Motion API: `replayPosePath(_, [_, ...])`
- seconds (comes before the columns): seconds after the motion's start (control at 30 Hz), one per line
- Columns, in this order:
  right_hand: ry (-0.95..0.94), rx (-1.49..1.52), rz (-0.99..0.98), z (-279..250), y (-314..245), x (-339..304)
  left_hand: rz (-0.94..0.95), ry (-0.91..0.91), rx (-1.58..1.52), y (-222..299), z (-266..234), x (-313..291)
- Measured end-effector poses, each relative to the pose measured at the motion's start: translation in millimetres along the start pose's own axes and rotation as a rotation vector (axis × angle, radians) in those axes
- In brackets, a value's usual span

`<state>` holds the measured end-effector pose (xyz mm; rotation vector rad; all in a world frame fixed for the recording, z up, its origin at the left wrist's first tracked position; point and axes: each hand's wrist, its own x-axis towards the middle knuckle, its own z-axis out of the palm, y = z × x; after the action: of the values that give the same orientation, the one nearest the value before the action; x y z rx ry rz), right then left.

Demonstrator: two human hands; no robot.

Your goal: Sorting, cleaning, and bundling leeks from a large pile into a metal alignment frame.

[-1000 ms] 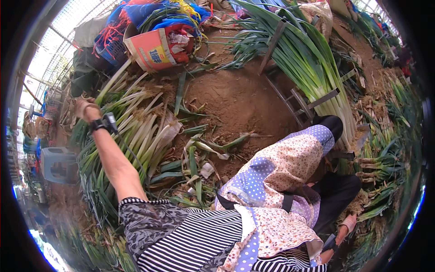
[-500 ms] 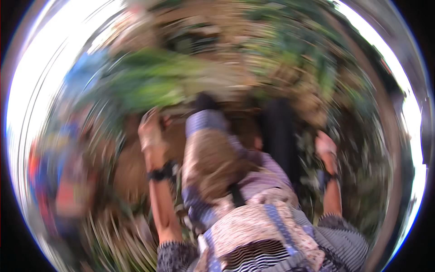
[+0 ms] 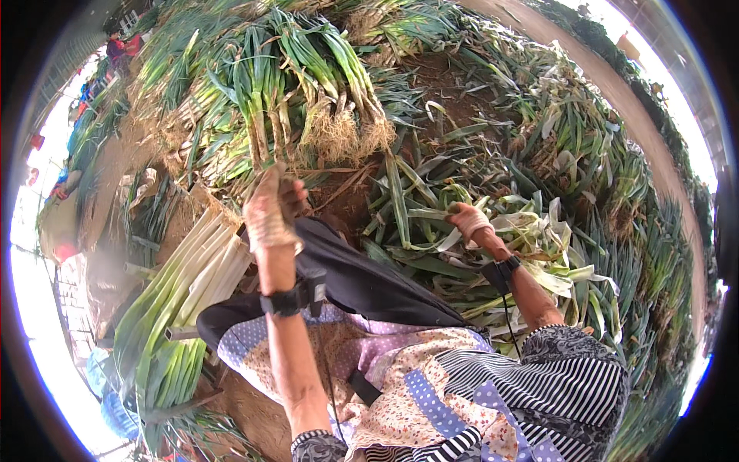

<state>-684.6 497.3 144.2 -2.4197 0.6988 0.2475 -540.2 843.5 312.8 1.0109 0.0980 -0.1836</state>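
My left hand (image 3: 271, 212), in a pale, soiled covering, is raised in front of a heap of untrimmed leeks (image 3: 254, 85). Its thumb is apart from its fingers, and no object shows in it. The fingertips overlap the lower ends of the nearest stalks in view; whether they touch is unclear. Shaggy tan roots (image 3: 339, 135) hang from the heap's near side. On the right, my right hand (image 3: 469, 222) has its fingers closed on a leek leaf (image 3: 426, 214), low over a pile of stripped leaves (image 3: 539, 246). Both wrists carry black bands.
Trimmed leeks with white stalks (image 3: 202, 269) lie stacked left of my knee, beside a grey bar (image 3: 182, 333). More leeks and leaf waste (image 3: 616, 185) spread along the right, bordered by a dirt path (image 3: 654, 146). Another person (image 3: 117, 52) is far off at upper left.
The view has swung and sharpened from heavy blur. The trimmed stack now shows beside my knee, and my right hand appears nearer the middle, over the leaf pile.
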Motion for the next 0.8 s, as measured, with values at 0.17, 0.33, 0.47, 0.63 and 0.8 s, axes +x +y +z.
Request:
replayPosePath(0.17, [-0.079,0.759,0.149,23,-70,71,-0.054,0.105,-0.081,-41,48,56])
replayPosePath(0.33, [-0.118,0.728,0.012,42,-170,146,-0.181,0.318,-0.069,-77,30,94])
replayPosePath(0.47, [0.119,0.256,-0.242,42,-129,252,-0.229,0.296,-0.063,-105,61,119])
replayPosePath(0.63, [0.265,0.174,-0.071,72,-192,288,-0.221,0.298,-0.037,-93,42,139])
replayPosePath(0.8, [0.329,-0.194,0.148,92,-210,294,-0.268,0.262,-0.092,-94,29,145])
